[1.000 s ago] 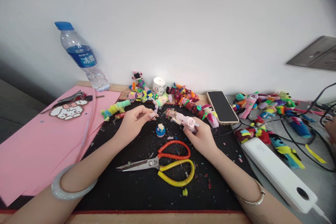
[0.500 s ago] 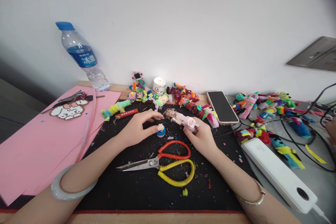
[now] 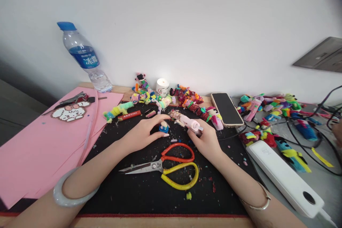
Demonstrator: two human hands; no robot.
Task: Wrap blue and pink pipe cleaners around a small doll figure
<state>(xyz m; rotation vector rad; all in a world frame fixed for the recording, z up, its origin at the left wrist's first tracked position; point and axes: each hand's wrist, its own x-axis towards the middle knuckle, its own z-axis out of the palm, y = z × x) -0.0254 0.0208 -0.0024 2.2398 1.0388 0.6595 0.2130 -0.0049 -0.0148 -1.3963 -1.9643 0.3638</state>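
Head view, frame centre: left hand (image 3: pixel 145 133) has closed thumb and fingertips around the small blue-and-white figure (image 3: pixel 164 127) on the black mat (image 3: pixel 133 192); half a second earlier it only touched it. Right hand (image 3: pixel 205 139) stays wrapped around the pink glue gun (image 3: pixel 187 121). Its nozzle sits close to those fingers, so a slip could burn them.

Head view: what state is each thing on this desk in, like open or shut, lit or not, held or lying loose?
Scissors: lying flat on the black mat, blades nearly shut.
Water bottle: capped, upright, mostly empty.
Candle: seems lit.
Phone: screen dark, lying face up.
Small blue piece: on the mat, gripped by the left hand.
Pink tool: held in the right hand.
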